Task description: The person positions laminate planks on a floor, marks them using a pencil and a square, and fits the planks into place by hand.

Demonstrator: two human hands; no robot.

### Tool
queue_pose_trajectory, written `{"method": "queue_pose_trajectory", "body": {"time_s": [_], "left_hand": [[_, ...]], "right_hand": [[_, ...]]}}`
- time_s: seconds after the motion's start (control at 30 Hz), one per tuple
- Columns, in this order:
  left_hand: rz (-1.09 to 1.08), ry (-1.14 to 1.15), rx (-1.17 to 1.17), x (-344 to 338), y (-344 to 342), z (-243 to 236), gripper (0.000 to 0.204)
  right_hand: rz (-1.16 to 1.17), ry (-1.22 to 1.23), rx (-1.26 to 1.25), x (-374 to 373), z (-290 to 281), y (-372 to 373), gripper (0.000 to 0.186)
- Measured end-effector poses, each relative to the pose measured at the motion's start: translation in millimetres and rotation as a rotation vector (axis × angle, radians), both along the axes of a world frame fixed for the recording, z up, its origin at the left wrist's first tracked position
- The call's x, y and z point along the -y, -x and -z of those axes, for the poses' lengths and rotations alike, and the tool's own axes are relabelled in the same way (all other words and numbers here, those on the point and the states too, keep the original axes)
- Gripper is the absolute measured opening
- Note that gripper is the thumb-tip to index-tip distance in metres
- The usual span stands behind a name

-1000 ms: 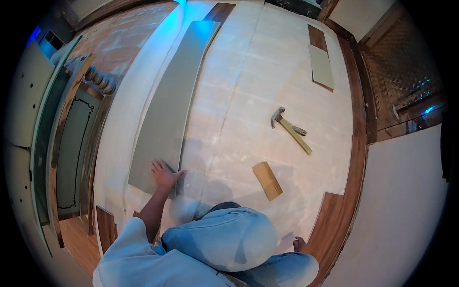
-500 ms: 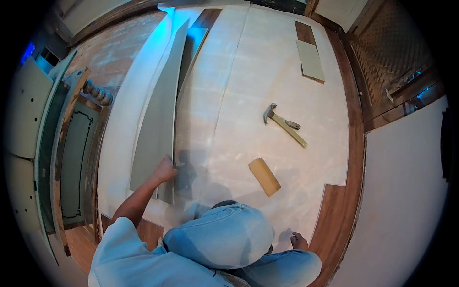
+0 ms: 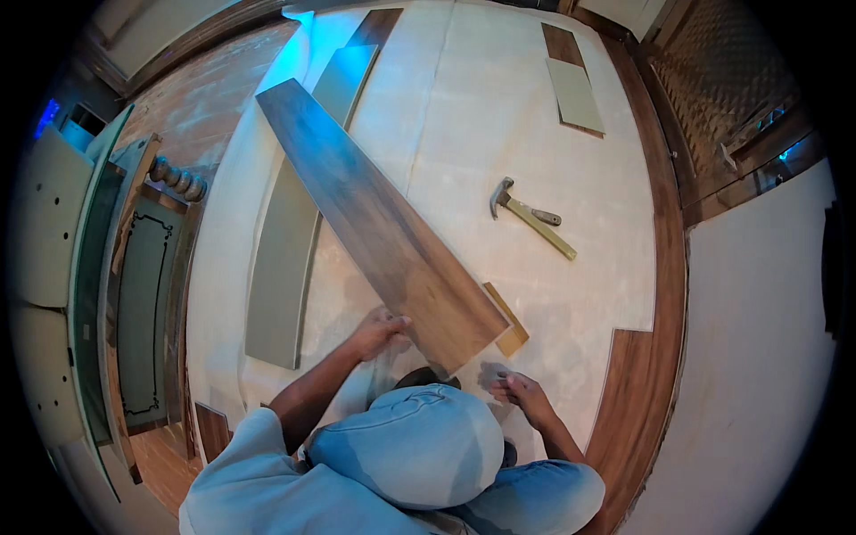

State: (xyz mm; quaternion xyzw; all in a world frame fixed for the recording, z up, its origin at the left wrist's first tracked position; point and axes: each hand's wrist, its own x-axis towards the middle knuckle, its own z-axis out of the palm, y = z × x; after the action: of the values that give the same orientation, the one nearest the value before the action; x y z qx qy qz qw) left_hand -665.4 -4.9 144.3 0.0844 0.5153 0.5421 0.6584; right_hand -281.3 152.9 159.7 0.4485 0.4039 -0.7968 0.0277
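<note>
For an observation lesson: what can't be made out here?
Head view, all four:
Part of the left hand: under the long brown wood-grain plank.
Middle of the long grey flat board: covered by that plank.
Part of the yellow-brown rectangular block: same plank.
Other end of the grey-handled tool: apparently under the yellow-handled metal claw hammer.

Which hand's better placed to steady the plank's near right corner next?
Right, probably: the right hand is off the plank and close to that corner, while the left hand grips the plank's left edge.
</note>
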Motion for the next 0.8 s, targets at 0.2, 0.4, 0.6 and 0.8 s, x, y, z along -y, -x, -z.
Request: {"method": "queue_pose_trajectory", "body": {"time_s": [0.2, 0.4, 0.6, 0.8], "left_hand": [[0.166, 0.002, 0.379, -41.5, -97.1, 27.9, 0.042], [-0.476, -0.12, 0.501, 12.5, 78.7, 166.2, 0.024], [0.018, -0.155, -0.849, -48.8, 162.7, 111.0, 0.065], [-0.435, -0.039, -0.019, -132.3, 149.9, 44.9, 0.054]], "right_hand": [[0.558, 0.156, -0.263, 16.5, 2.4, 6.3, 0.045], [0.593, -0.22, -0.036, 43.2, -3.2, -39.5, 0.055], [0.711, -0.412, 0.222, 99.2, -30.6, -124.5, 0.055], [1.039, -0.492, 0.288, 155.1, -32.8, -154.3, 0.047]]}}
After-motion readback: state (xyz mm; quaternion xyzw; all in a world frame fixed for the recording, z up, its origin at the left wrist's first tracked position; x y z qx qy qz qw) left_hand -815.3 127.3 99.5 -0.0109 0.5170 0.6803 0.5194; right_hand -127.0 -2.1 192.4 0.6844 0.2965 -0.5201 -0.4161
